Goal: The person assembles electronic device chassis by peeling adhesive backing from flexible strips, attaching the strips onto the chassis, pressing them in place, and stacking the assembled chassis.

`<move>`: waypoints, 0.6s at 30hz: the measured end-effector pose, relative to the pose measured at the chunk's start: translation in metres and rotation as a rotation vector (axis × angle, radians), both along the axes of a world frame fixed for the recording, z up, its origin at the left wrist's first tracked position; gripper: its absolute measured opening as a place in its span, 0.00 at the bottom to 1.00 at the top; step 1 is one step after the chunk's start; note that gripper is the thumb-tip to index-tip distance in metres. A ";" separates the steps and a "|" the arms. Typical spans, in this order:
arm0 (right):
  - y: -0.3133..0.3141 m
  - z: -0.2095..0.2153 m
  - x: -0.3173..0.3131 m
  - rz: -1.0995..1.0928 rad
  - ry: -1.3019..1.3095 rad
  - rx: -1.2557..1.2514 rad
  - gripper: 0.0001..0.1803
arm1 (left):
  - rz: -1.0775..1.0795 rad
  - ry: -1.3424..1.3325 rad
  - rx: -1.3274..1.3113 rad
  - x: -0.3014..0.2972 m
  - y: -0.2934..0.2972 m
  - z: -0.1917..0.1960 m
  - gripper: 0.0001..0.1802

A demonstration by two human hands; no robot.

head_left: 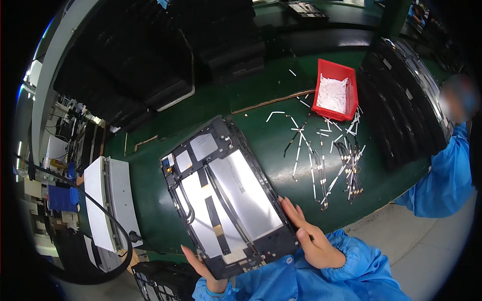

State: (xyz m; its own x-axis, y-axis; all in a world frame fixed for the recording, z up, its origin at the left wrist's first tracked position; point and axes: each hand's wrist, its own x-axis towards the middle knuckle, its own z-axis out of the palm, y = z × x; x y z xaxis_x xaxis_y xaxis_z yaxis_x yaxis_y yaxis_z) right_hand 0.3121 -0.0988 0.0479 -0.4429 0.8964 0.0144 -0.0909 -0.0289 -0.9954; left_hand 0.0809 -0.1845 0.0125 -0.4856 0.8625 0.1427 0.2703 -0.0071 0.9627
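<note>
An opened tablet-like device with a black frame and large silver battery panels is held tilted over the green table's front edge. My left hand grips its lower left corner, with most of the fingers hidden beneath it. Along the lower right edge, my right hand holds the frame, fingers stretched along the side and thumb bent in. A tiny dark piece shows by that thumb; I cannot tell what it is. To the right of the device lie several thin black-and-white flex cables, crossed in a loose pile.
A red bin with white strips stands behind the cables. Dark stacks of trays rise at the back, with another stack at right. Beside it is a co-worker's blue sleeve. White boxes and a black cable are at left.
</note>
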 end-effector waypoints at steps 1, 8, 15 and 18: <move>0.001 0.001 0.003 0.003 -0.077 0.021 0.34 | -0.012 0.064 0.012 -0.008 -0.012 -0.016 0.38; 0.033 0.001 0.053 -0.495 -0.525 0.053 0.11 | 0.124 -0.631 0.098 -0.015 -0.007 -0.032 0.34; 0.074 -0.014 0.065 -0.101 -1.240 0.277 0.15 | 0.112 -0.344 0.171 0.006 0.018 -0.030 0.33; 0.088 -0.011 0.061 0.051 -1.358 0.315 0.13 | 0.140 -0.204 0.224 0.014 0.027 -0.020 0.32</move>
State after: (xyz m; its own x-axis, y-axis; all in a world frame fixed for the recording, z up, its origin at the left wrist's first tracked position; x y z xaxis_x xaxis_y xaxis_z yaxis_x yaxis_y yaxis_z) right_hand 0.3730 -0.0105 0.0374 -0.3051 0.9184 -0.2519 0.9338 0.2365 -0.2686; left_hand 0.0946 -0.1577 -0.0076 -0.6355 0.7434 0.2085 0.0855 -0.2007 0.9759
